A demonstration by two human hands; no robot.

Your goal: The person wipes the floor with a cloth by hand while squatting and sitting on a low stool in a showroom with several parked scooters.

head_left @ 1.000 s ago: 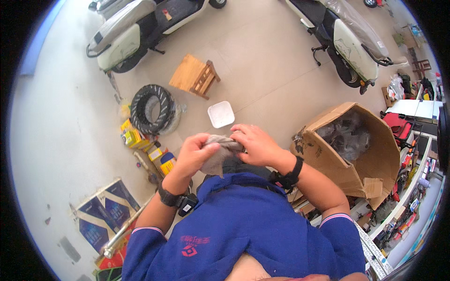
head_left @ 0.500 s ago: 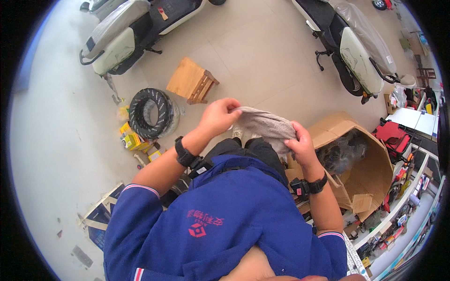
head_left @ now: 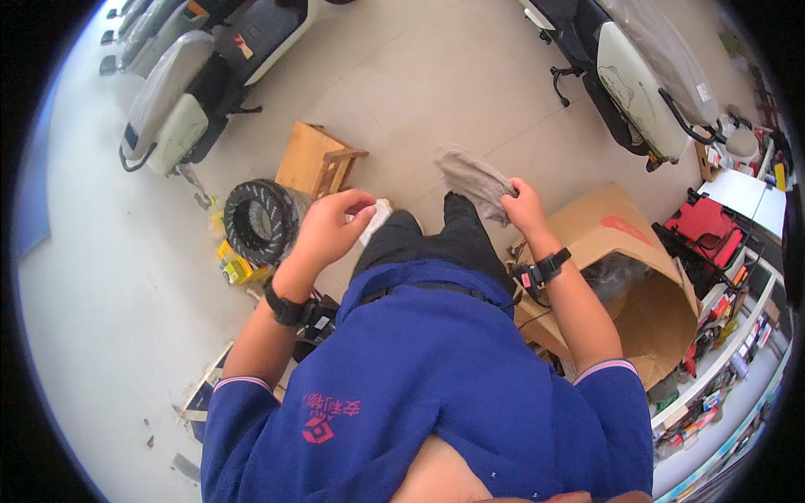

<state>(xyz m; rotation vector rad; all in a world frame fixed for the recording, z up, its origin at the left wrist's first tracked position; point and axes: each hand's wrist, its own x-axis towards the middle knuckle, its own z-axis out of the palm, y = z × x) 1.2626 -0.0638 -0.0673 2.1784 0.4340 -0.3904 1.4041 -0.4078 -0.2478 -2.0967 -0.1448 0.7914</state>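
My right hand grips one end of a grey-brown cloth. The cloth's free end stretches away to the upper left, over the floor beyond my dark trousers. My left hand is off the cloth, with its fingers loosely curled and the thumb apart; nothing shows held in it. Just beyond its thumb is a white patch, which I cannot make out for certain. A black strap with a small device sits on each of my wrists.
A wooden stool and black tyres stand ahead to the left. Scooters are parked at the far left, another scooter at the far right. An open cardboard box lies right, beside a cluttered shelf and a red case.
My left hand has let go of the cloth and moved left. The cloth, stretched between both hands before, now extends from my right hand alone. The view has shifted slightly.
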